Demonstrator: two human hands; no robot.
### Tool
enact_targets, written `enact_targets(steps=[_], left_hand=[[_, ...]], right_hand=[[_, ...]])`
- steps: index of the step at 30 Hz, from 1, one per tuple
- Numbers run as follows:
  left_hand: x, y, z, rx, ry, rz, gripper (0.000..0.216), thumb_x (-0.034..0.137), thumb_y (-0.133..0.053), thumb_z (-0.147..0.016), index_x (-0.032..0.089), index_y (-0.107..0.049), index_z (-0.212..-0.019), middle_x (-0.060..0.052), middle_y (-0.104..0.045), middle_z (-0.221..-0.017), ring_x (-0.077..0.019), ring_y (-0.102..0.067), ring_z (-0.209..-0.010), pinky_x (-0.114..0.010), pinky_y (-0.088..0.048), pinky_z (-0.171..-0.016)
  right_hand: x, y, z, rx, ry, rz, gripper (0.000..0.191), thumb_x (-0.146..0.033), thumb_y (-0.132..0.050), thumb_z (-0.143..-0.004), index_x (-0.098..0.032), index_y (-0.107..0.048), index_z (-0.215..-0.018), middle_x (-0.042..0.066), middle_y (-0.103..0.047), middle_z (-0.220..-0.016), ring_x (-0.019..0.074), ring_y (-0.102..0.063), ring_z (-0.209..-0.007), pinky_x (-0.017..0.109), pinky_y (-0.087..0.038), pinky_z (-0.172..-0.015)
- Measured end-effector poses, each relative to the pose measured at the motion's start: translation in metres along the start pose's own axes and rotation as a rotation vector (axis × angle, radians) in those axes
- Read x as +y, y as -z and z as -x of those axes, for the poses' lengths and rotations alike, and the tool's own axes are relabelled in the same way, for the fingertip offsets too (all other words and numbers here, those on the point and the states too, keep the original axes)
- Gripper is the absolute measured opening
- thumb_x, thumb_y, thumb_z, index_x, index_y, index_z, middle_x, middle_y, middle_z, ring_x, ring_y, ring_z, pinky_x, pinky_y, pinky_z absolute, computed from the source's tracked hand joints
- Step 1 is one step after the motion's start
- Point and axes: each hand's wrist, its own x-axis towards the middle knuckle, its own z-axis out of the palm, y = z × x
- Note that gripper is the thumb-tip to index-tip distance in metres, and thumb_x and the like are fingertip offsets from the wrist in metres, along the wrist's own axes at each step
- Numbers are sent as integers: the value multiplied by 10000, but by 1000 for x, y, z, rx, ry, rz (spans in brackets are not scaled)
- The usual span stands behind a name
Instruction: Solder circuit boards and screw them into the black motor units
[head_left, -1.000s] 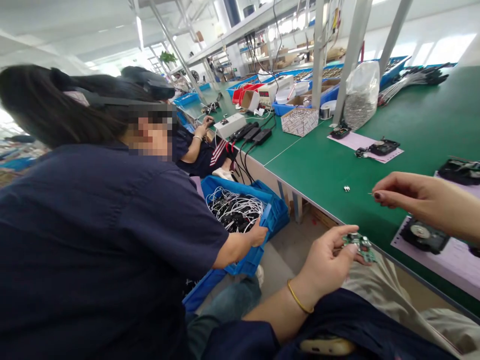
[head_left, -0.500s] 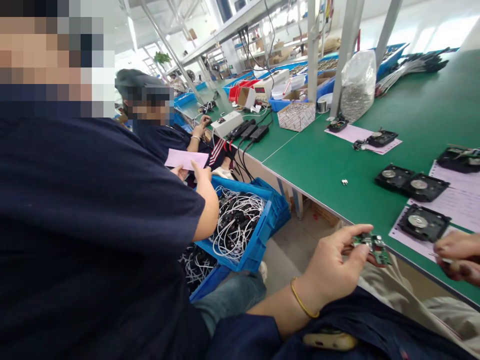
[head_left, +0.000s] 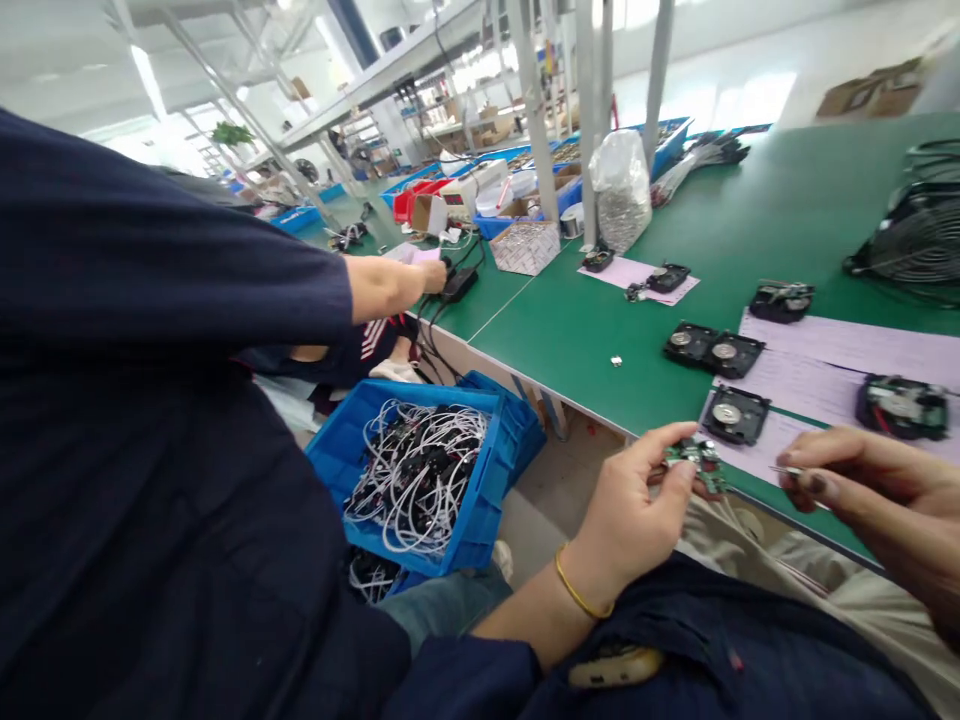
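Note:
My left hand [head_left: 630, 500] is closed around the edge of a small green circuit board [head_left: 697, 465], held just off the bench's front edge. Beside it, my right hand [head_left: 877, 490] pinches a small, thin metal piece [head_left: 789, 472] whose kind I cannot make out. The two hands are apart. Beyond them a black plastic housing [head_left: 736, 414] with a round metal disc lies on a pink sheet [head_left: 780, 455]. Two more such housings [head_left: 712, 350] sit side by side behind it. A black housing with a board [head_left: 904, 405] lies to the right.
A co-worker's arm [head_left: 386, 285] reaches over the green bench [head_left: 555, 345] from the left. Below stands a blue crate [head_left: 469, 500] of white-cabled parts. A small metal part [head_left: 616, 361] lies on the bench. Farther back are a bag [head_left: 621, 190], a patterned box [head_left: 527, 248] and a black fan [head_left: 915, 235].
My view has swung right. The co-worker's arm has stretched forward to the bench with the pink paper. My right hand shows more fully, and both hands keep their hold.

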Motion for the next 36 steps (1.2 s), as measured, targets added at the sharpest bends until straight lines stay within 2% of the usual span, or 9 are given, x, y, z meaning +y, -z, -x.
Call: enact_targets(steps=[4, 7, 10, 16, 21, 26, 28, 32, 36], left_hand=[[6, 8, 2, -17, -31, -69, 360, 234, -547, -983, 158, -638, -1322, -81, -777, -1049, -166, -757, -847, -243, -610, -798], [9, 15, 0, -47, -51, -135, 352, 249, -548, -991, 156, -643, -1316, -58, -770, -957, -153, -745, -810, -228, -607, -774], [9, 18, -2, -66, -67, -186, 354, 271, -555, -996, 163, -644, -1321, -51, -766, -954, -146, -744, -810, -211, -603, -765], [5, 17, -3, -97, -71, -219, 362, 293, -548, -1010, 187, -631, -1345, -77, -771, -1122, -150, -754, -851, -225, -601, -809], [5, 15, -3, -105, -60, -233, 372, 296, -544, -1006, 184, -635, -1349, -83, -772, -1104, -170, -753, -881, -244, -602, -831], [7, 14, -4, -84, -54, -266, 397, 301, -552, -987, 157, -646, -1345, -73, -770, -950, -180, -736, -809, -286, -614, -834], [8, 14, -3, -81, -52, -279, 403, 303, -554, -985, 163, -644, -1352, -85, -776, -1005, -196, -742, -865, -314, -607, -887], [8, 13, -3, -78, -48, -281, 404, 297, -556, -986, 176, -637, -1363, -114, -740, -1244, -226, -734, -1033, -343, -582, -974], [7, 12, -3, -85, -55, -260, 400, 289, -553, -991, 179, -631, -1368, -112, -712, -1317, -225, -731, -1063, -340, -578, -989]], right_hand=[[-13, -17, -5, -90, -103, -304, 385, -582, -815, -759, -205, -742, -789, 52, -677, -736, 148, -605, -650, 252, -516, -591], [-7, -27, -10, -136, -121, -410, 394, -555, -823, -769, -175, -727, -805, 23, -655, -710, 117, -554, -631, 242, -468, -594], [-4, -33, -11, -178, -129, -474, 393, -536, -822, -781, -161, -710, -825, 9, -652, -712, 104, -535, -627, 242, -442, -595], [-6, -37, -10, -204, -119, -482, 393, -528, -812, -796, -155, -700, -849, 11, -674, -736, 109, -552, -650, 253, -449, -620], [-5, -36, -10, -215, -104, -459, 367, -507, -806, -811, -157, -697, -826, 16, -691, -749, 112, -565, -663, 253, -457, -635], [-5, -31, -9, -172, -97, -461, 374, -516, -811, -803, -159, -701, -830, 3, -670, -720, 105, -534, -641, 245, -426, -603], [-5, -32, -9, -191, -116, -469, 387, -527, -815, -795, -160, -699, -826, 2, -665, -712, 106, -532, -638, 249, -425, -602], [-4, -36, -10, -211, -160, -499, 406, -541, -825, -778, -160, -692, -823, 3, -666, -714, 105, -525, -633, 255, -419, -607], [-2, -38, -10, -181, -168, -501, 425, -556, -830, -766, -160, -688, -817, 10, -675, -724, 109, -517, -639, 264, -409, -616]])
